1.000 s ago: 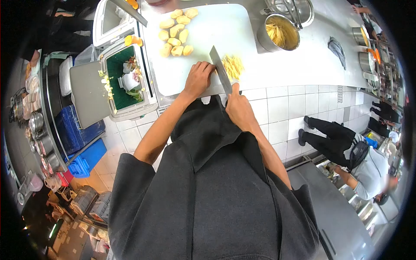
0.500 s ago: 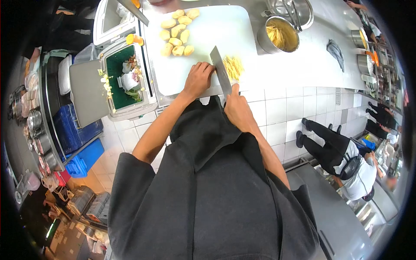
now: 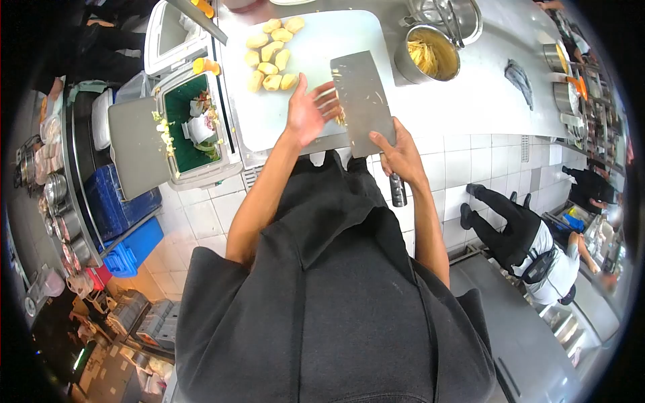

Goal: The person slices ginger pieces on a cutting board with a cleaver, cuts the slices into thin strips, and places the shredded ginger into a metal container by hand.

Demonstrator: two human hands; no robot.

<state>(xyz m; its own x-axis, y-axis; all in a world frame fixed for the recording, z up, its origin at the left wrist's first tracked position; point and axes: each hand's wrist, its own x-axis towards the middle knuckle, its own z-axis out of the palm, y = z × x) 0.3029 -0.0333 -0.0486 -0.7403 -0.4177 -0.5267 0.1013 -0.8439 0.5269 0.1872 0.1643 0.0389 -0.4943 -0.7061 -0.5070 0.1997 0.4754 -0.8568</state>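
Note:
My right hand (image 3: 403, 156) grips a broad cleaver (image 3: 366, 94) where the blade meets its dark handle. The blade's wide face is turned up, with small pale bits stuck to it. My left hand (image 3: 309, 114) is open, palm partly showing and fingers stretched toward the blade's left edge. Between those fingers and the blade a few thin potato strips (image 3: 340, 118) show; the rest are hidden by the blade. Several peeled potatoes (image 3: 271, 50) lie at the far left of the white cutting board (image 3: 322, 30).
Right of the board stands a metal pot (image 3: 447, 64) holding more strips, with a steel bowl (image 3: 472, 20) behind it. A grey cloth (image 3: 519, 84) lies farther right. At the left is a waste bin (image 3: 232, 151) with scraps. Another person (image 3: 544, 245) stands at the right.
The cleaver has turned from upright, edge down, to lying broad face up over the strips. My left hand has opened out and turned toward the blade.

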